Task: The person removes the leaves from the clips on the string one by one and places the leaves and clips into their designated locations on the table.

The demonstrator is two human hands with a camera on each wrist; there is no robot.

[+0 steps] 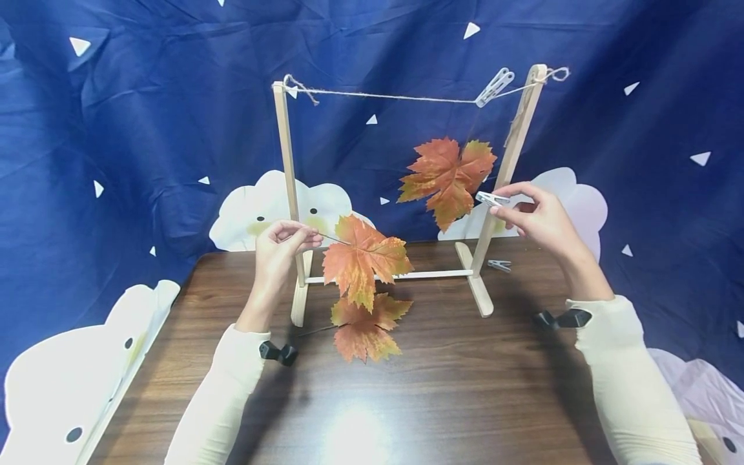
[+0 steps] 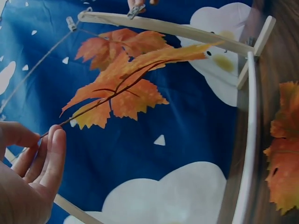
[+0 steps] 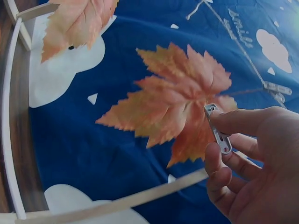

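My left hand pinches the thin stem of an orange maple leaf, which is held up in front of the wooden frame. Between thumb and fingers, my right hand holds a pale clothespin. Another maple leaf hangs from the string by its stem, under a white clothespin near the right post. In the right wrist view the held clothespin overlaps this hanging leaf. A further maple leaf lies on the table below the raised one.
The wooden frame stands at the back of the brown table, its white crossbar low between the feet. A spare clothespin lies right of the right foot. Behind hangs a blue cloth with white clouds and triangles.
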